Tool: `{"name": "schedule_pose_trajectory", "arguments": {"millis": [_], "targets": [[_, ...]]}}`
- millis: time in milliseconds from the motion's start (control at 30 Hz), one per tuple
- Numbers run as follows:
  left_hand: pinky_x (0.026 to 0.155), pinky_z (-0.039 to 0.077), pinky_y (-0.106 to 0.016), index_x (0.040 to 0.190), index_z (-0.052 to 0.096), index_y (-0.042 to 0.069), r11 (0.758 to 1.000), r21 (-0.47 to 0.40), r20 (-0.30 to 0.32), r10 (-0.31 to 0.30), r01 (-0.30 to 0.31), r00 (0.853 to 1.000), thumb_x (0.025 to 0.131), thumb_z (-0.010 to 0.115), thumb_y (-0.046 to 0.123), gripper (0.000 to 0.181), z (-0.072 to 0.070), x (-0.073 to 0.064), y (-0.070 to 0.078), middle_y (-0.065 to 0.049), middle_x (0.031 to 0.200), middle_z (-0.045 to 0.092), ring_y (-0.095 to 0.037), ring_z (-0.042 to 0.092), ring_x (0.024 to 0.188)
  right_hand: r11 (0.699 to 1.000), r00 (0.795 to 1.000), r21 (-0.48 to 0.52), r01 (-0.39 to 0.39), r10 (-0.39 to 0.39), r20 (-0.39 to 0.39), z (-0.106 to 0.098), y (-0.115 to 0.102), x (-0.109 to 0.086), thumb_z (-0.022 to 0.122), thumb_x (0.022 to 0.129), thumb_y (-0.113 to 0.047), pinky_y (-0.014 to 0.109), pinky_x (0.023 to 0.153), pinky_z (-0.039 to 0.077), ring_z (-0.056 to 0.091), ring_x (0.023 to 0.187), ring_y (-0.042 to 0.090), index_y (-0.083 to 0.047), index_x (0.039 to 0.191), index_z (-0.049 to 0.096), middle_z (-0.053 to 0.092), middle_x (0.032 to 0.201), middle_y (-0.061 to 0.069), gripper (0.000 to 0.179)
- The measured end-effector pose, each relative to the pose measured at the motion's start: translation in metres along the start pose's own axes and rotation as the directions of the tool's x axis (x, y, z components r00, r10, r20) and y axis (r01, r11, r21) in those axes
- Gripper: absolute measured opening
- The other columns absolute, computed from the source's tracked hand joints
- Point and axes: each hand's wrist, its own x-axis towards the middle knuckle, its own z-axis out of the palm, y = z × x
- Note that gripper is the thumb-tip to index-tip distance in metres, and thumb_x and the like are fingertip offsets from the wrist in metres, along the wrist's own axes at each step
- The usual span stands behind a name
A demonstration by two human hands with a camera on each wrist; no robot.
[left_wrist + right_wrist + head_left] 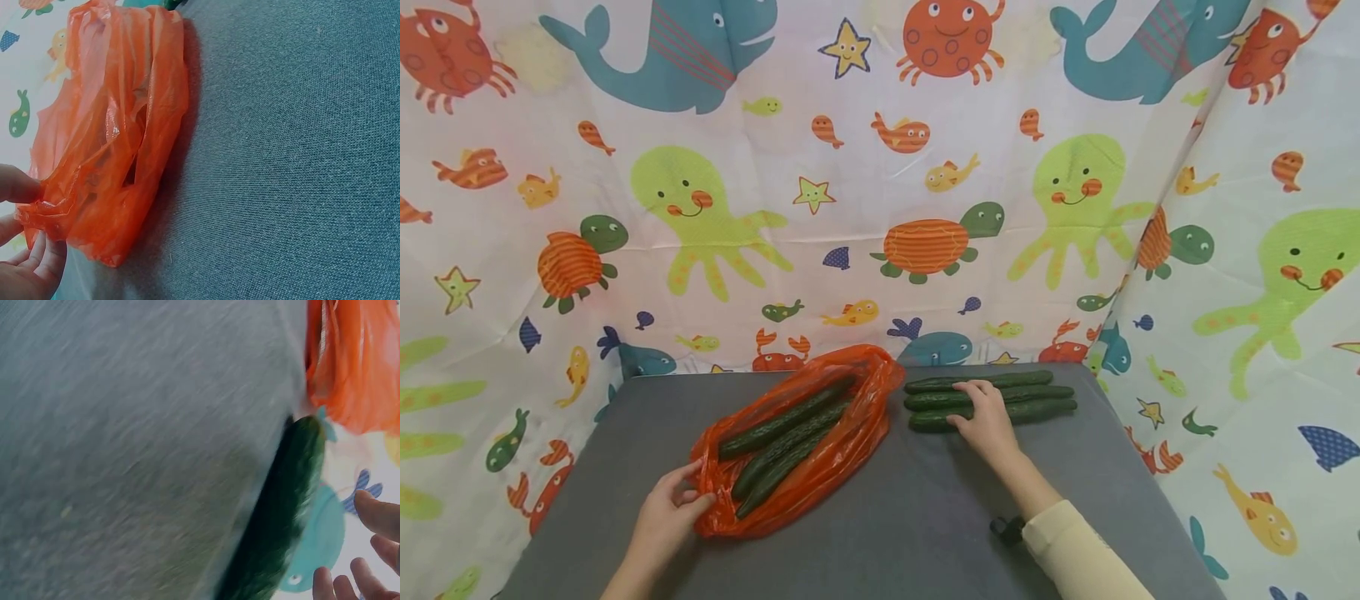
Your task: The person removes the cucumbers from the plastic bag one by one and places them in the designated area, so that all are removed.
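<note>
My left hand (664, 515) pinches the near left edge of an orange plastic bag (850, 467). Thumb and fingers hold the crumpled film in the left wrist view. Inside the bag's wide mouth lie three dark green cucumbers (786, 450), slanting side by side. To the right, three more cucumbers (1041, 409) lie in parallel on the table. Over their left half hovers my right hand (988, 425), thumb and fingers spread. The right wrist view shows its fingers (378, 515) apart from the nearest cucumber (278, 519).
A grey cloth-covered table (925, 533) lies under everything. Behind it and along the sides hangs a white curtain (850, 250) printed with sea animals. A small black object (1006, 530) sits by the right sleeve (1078, 550).
</note>
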Motion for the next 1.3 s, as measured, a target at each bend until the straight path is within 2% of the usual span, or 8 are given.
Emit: {"name": "schedule_pose_trajectory", "arguments": {"millis": [133, 367, 567, 767, 867, 1033, 1200, 1300], "targets": [[0.076, 0.055, -0.034, 0.149, 0.047, 0.006, 1.000, -0.006, 0.003, 0.007, -0.007, 1.000, 0.091, 0.073, 0.027, 0.067, 0.000, 0.000, 0.000, -0.025, 0.155, 0.035, -0.042, 0.057, 0.121, 0.999, 0.999, 0.030, 0.040, -0.039, -0.018, 0.002, -0.013, 0.002, 0.089, 0.077, -0.013, 0.056, 0.099, 0.046, 0.054, 0.121, 0.039, -0.009, 0.128, 0.066, 0.058, 0.128, 0.016, 0.057], [0.074, 0.055, -0.032, 0.149, 0.047, 0.006, 1.000, -0.011, 0.007, 0.011, -0.011, 1.000, 0.091, 0.073, 0.026, 0.067, 0.000, 0.001, -0.001, -0.026, 0.155, 0.034, -0.043, 0.056, 0.122, 0.994, 1.000, 0.110, 0.026, -0.025, -0.013, 0.003, -0.034, 0.003, 0.087, 0.079, -0.011, 0.042, 0.079, 0.058, 0.062, 0.109, 0.034, -0.010, 0.127, 0.067, 0.058, 0.127, 0.015, 0.052], [0.077, 0.056, -0.036, 0.150, 0.047, 0.007, 1.000, -0.008, 0.013, -0.007, 0.008, 1.000, 0.091, 0.073, 0.028, 0.068, 0.001, 0.002, -0.002, -0.025, 0.156, 0.034, -0.044, 0.055, 0.123, 0.981, 1.000, 0.190, 0.029, -0.030, 0.002, 0.006, -0.056, 0.005, 0.085, 0.081, -0.010, 0.031, 0.073, 0.060, 0.066, 0.105, 0.030, -0.012, 0.128, 0.067, 0.058, 0.127, 0.012, 0.051], [0.076, 0.057, -0.037, 0.151, 0.045, 0.009, 0.999, -0.017, 0.030, -0.030, 0.030, 0.999, 0.092, 0.073, 0.029, 0.069, 0.001, 0.002, -0.001, -0.024, 0.157, 0.032, -0.043, 0.056, 0.123, 0.953, 0.995, 0.284, 0.103, -0.104, -0.012, 0.014, -0.082, 0.009, 0.085, 0.081, -0.010, 0.035, 0.076, 0.060, 0.065, 0.112, 0.029, -0.010, 0.126, 0.068, 0.060, 0.127, 0.011, 0.049], [0.076, 0.057, -0.038, 0.152, 0.044, 0.010, 0.999, -0.018, 0.037, -0.035, 0.036, 0.999, 0.092, 0.072, 0.030, 0.069, 0.001, 0.002, -0.001, -0.023, 0.158, 0.031, -0.043, 0.056, 0.123, 0.932, 0.990, 0.334, 0.141, -0.142, -0.022, 0.021, -0.094, 0.011, 0.085, 0.082, -0.013, 0.042, 0.080, 0.060, 0.064, 0.114, 0.032, -0.007, 0.126, 0.068, 0.060, 0.128, 0.010, 0.048], [0.077, 0.057, -0.039, 0.152, 0.044, 0.009, 0.999, -0.016, 0.037, -0.037, 0.038, 0.999, 0.092, 0.072, 0.031, 0.070, 0.000, 0.002, -0.001, -0.023, 0.157, 0.032, -0.044, 0.055, 0.124, 0.874, 0.966, 0.418, 0.248, -0.257, -0.036, 0.031, -0.113, 0.017, 0.084, 0.082, -0.010, 0.050, 0.083, 0.058, 0.064, 0.113, 0.038, -0.007, 0.126, 0.068, 0.061, 0.127, 0.011, 0.046], [0.075, 0.057, -0.037, 0.151, 0.044, 0.009, 0.999, -0.020, 0.035, -0.042, 0.043, 0.998, 0.092, 0.072, 0.031, 0.070, 0.001, 0.002, -0.002, -0.023, 0.158, 0.031, -0.043, 0.055, 0.124, 0.823, 0.915, 0.423, 0.380, -0.403, -0.038, 0.038, -0.130, 0.025, 0.083, 0.084, -0.015, 0.047, 0.088, 0.057, 0.063, 0.116, 0.028, -0.014, 0.129, 0.067, 0.064, 0.128, 0.005, 0.048], [0.074, 0.056, -0.035, 0.151, 0.045, 0.009, 0.999, -0.030, 0.031, -0.035, 0.036, 0.999, 0.092, 0.073, 0.031, 0.069, 0.002, 0.002, -0.002, -0.023, 0.158, 0.031, -0.042, 0.055, 0.124, 0.787, 0.898, 0.463, 0.407, -0.437, -0.047, 0.044, -0.135, 0.033, 0.082, 0.085, -0.018, 0.043, 0.092, 0.055, 0.064, 0.114, 0.022, -0.017, 0.130, 0.066, 0.066, 0.129, 0.004, 0.048]]}}
